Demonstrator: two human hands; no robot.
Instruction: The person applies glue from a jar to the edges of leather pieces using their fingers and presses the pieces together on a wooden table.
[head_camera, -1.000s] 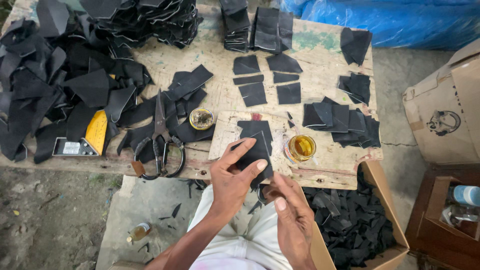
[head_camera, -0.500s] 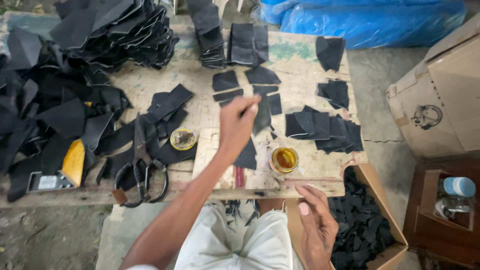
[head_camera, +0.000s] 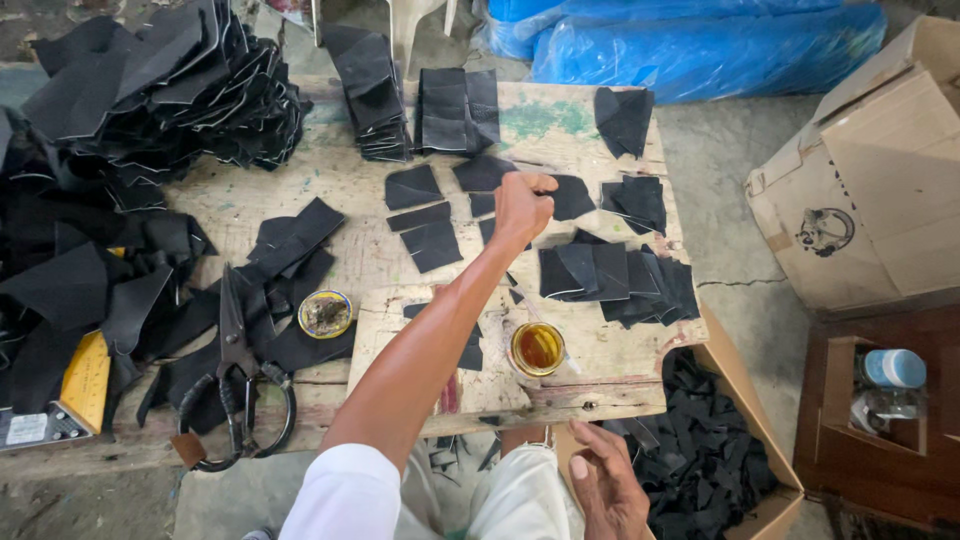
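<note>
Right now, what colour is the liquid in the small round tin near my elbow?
Amber-yellow, in the open round tin on the wooden board, seen clearest in the head view.

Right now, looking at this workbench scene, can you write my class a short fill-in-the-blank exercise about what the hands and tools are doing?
1. The left hand reaches out over the flat pieces of ____ material on the table.
2. The big scissors lie ____ of the small round tin.
3. The jar near the table edge holds an ____ liquid.
4. The right hand rests low beside a cardboard ____ of scraps.

Missing words: black; left; amber; box
</note>
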